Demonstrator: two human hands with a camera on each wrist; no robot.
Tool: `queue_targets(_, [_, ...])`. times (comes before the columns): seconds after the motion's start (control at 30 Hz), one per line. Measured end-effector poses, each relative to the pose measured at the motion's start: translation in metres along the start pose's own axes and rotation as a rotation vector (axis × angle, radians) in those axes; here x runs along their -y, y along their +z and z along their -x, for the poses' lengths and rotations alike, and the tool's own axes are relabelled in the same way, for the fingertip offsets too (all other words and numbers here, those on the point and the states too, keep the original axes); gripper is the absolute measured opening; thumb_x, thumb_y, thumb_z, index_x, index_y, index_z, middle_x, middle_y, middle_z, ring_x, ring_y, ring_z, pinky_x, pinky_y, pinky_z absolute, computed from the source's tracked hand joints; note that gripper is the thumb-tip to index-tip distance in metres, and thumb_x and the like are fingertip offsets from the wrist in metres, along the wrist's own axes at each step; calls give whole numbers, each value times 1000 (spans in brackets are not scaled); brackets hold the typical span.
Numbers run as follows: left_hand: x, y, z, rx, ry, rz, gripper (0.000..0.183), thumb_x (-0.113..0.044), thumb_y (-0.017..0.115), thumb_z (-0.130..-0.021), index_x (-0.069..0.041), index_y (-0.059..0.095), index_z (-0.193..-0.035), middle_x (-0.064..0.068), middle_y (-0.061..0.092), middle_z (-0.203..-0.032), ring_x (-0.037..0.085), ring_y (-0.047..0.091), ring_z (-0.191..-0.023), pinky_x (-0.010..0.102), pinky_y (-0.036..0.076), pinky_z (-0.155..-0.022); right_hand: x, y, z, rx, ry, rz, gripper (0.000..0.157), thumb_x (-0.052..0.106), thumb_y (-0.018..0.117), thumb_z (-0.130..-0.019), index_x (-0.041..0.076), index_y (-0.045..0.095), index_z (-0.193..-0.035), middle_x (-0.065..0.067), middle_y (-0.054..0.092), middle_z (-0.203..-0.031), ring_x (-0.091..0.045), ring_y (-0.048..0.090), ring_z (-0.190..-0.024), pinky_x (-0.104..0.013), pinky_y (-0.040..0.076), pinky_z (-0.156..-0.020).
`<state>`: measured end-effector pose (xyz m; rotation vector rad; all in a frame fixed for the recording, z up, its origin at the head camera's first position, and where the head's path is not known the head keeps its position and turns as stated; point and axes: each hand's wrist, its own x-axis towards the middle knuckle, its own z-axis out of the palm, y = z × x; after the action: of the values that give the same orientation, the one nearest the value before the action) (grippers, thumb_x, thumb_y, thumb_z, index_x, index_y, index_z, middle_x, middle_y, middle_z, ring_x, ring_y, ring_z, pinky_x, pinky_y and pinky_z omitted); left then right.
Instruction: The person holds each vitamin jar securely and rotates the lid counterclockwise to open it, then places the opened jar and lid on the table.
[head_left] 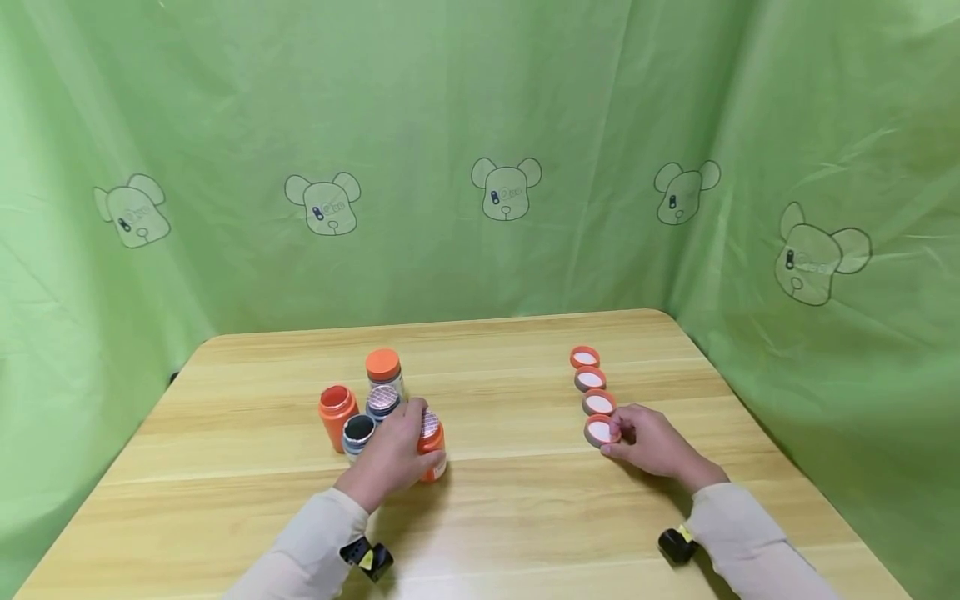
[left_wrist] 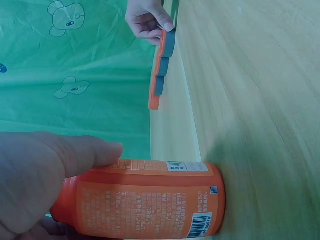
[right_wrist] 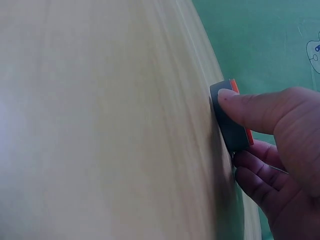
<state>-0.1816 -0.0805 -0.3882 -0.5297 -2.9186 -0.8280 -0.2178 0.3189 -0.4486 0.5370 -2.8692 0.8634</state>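
My left hand [head_left: 393, 450] grips an orange bottle [head_left: 435, 458] with a patterned foil seal on its mouth. In the left wrist view, the thumb lies along the upright bottle's labelled side, and its base is on the table. My right hand [head_left: 652, 442] pinches the rim of the nearest lid [head_left: 597, 432], grey outside with an orange edge and a white liner facing up. Thumb and fingers on the lid [right_wrist: 232, 120] show in the right wrist view too. Behind it, several similar lids [head_left: 590, 379] lie in a row.
Around my left hand stand an open orange bottle [head_left: 335, 417], an open dark bottle [head_left: 359, 429], a dark foil-sealed bottle [head_left: 383, 398] and an orange-capped bottle [head_left: 383, 365]. All are on a wooden table [head_left: 510, 517]. A green curtain [head_left: 420, 100] hangs behind it and at the sides.
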Motion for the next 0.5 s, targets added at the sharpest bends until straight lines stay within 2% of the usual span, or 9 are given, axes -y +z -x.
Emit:
queue_targets(0.3, [-2, -2, 0, -26, 15, -8, 67, -27, 80, -81, 2, 45, -130, 20, 55, -117, 30, 57, -103, 45, 50, -87, 2, 0, 3, -14, 7, -7, 29, 19, 84, -75, 14, 56, -80, -1, 52, -81, -18, 48, -75, -30, 40, -65])
queue_targets(0.5, [-6, -14, -1, -70, 37, -2, 72, -36, 76, -84, 0, 43, -137, 22, 52, -130, 35, 53, -118, 48, 45, -95, 8, -2, 3, -58, 12, 6, 23, 16, 79, -81, 15, 56, -82, -2, 55, -85, -18, 53, -78, -37, 46, -70])
